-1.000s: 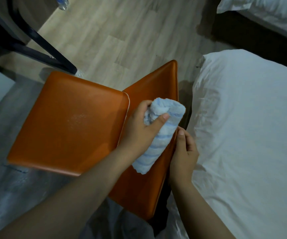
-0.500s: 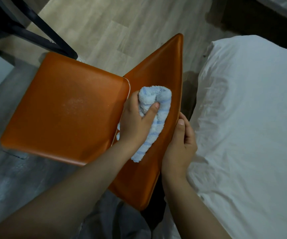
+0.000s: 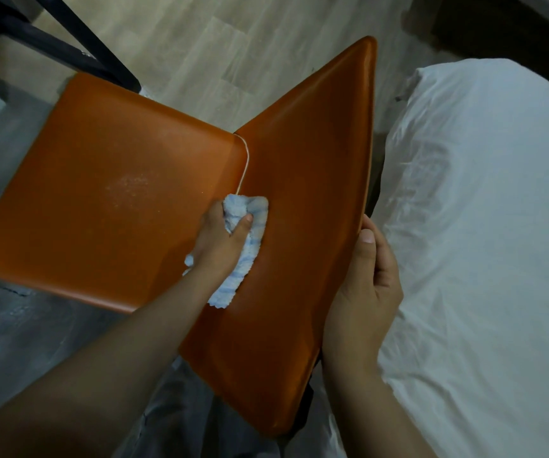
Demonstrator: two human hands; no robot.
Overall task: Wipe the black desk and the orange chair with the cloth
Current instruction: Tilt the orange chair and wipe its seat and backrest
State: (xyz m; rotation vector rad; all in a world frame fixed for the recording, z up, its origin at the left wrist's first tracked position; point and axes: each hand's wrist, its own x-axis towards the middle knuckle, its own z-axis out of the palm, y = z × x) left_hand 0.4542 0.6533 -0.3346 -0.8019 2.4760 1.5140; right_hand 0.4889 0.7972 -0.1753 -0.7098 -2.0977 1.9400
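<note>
The left hand [image 3: 220,239] is extended forward from the lower left, its fingers and thumb curled in a tight grip round the bunched blue-and-white cloth [image 3: 248,242], which is pressed against the backrest of the orange chair [image 3: 306,193] just beside the seat's rear edge. The right hand [image 3: 365,292] is wrapped over the backrest's outer edge, thumb laid on the front face. A white bed [image 3: 481,226] is seen just beside the chair. No writing can be read.
</note>
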